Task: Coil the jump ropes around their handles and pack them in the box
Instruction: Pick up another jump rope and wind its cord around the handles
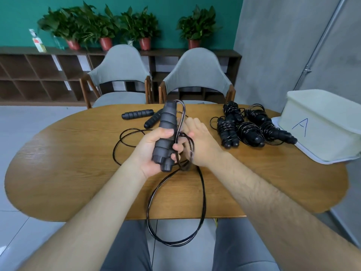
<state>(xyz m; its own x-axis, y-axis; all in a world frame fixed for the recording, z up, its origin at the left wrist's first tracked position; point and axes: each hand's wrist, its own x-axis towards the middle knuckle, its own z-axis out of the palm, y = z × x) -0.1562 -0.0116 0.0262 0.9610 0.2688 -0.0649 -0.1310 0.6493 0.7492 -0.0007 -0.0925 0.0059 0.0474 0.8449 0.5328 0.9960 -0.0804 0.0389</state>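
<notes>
My left hand (151,151) grips a pair of dark ribbed jump-rope handles (166,133), held upright over the middle of the table. The thin black rope (203,194) loops around them and hangs in a long loop past the table's front edge. My right hand (197,137) is just right of the handles, fingers extended, with rope strands running across it. Several coiled jump ropes (248,128) lie in a pile at the right. A white box (320,133) marked "A" stands upside down on its lid at the far right.
Two more loose handles (137,114) with uncoiled rope lie behind my hands on the oval wooden table (78,173). Two grey chairs (197,75) stand at the far side. A shelf with potted plants lines the back wall.
</notes>
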